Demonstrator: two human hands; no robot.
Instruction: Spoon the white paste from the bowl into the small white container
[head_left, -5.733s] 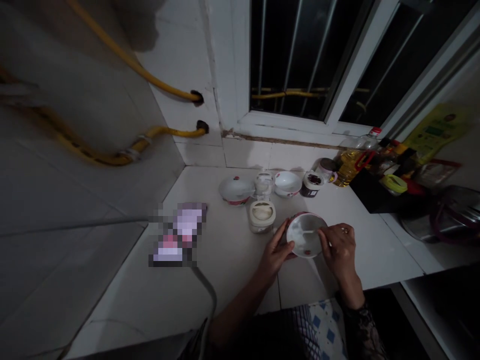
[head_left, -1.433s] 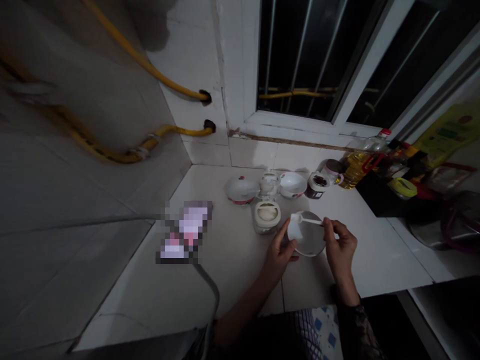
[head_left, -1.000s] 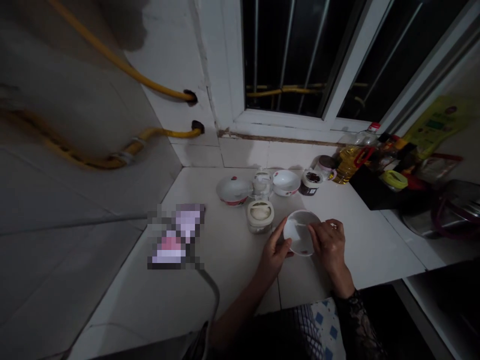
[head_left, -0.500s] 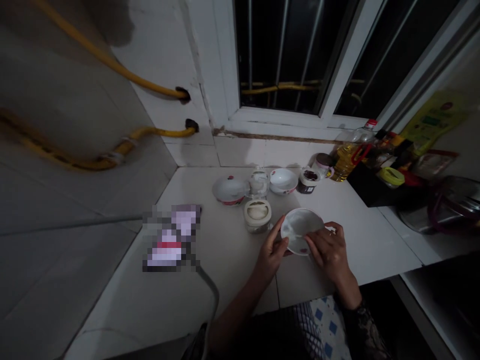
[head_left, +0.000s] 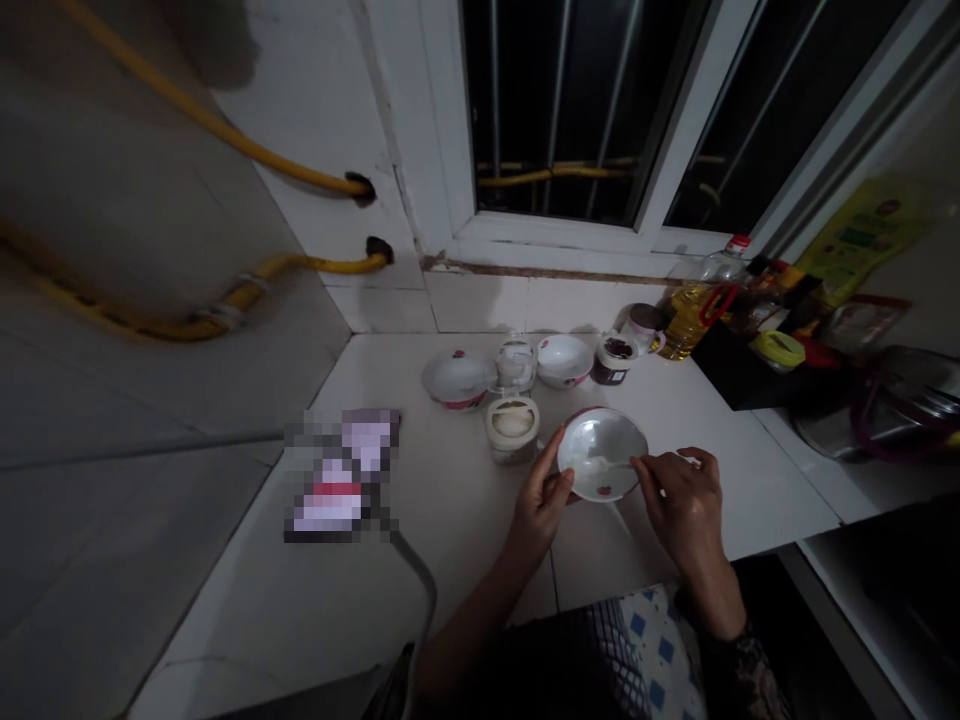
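My left hand (head_left: 546, 490) grips the left rim of a white bowl (head_left: 592, 437), which has a red floral mark inside and is tilted toward me. My right hand (head_left: 682, 500) pinches the handle of a small, pale spoon (head_left: 618, 463) at the bowl's right rim. The spoon's tip lies inside the bowl, near some whitish matter that is too faint to name. Just behind my left hand stands an open clear container (head_left: 513, 428) of white contents, its lid (head_left: 516, 362) tipped back.
Two more bowls, one left (head_left: 457, 378) and one right (head_left: 564, 360), stand along the back. Beside them are a jar with dark contents (head_left: 613, 358), a lidded mug (head_left: 642, 325) and an oil bottle (head_left: 694, 305). A grey cable (head_left: 420, 565) crosses the counter at the left.
My right hand has moved right, from over the bowl to its right rim, so the spoon shows more plainly. The bowl has tipped slightly; my left hand still holds it.
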